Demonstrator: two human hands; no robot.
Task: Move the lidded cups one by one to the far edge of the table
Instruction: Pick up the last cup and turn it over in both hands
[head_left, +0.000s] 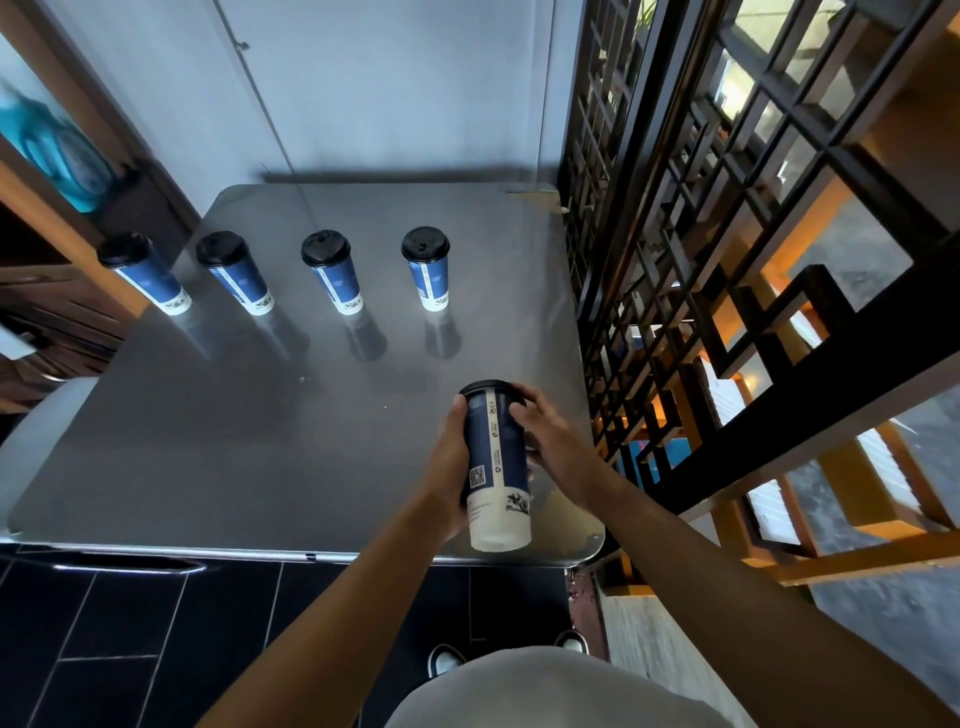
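— So where do we stand?

— We hold the fifth cup (496, 467) over the bench's (234, 441) near right corner, left hand (452, 457) wrapped round its side, right hand (545, 431) pressing the other side near the lid. Four cups (332, 275) stand in a row farther back.

— How do we carry it well?

— Probably upright, low, then set it right of the row.

— Any writing?

— A QR code and small print, too blurred to read.
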